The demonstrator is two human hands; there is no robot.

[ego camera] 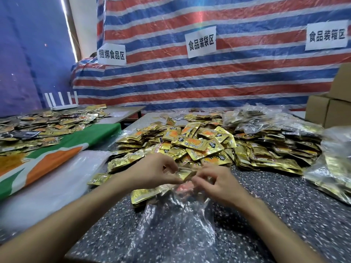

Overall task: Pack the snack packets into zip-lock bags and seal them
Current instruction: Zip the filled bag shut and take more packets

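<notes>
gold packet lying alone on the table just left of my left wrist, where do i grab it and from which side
Likely its left short edge, pinched thumb on top, coming in from the left. The packet lies flat, apart from the pile, so only a rim offers purchase, and the left arm crowds its right end.

A single wide-angle view from the person's head looks forward and down across the speckled worktop (275, 205). It sits close: both forearms run in from 7 and 5 o'clock, the left hand (153, 172) and right hand (218, 184) meeting near centre. The striped tarpaulin wall (209, 82) fills the frame from 10 to 2 o'clock, behind the worktop's far edge.
</notes>
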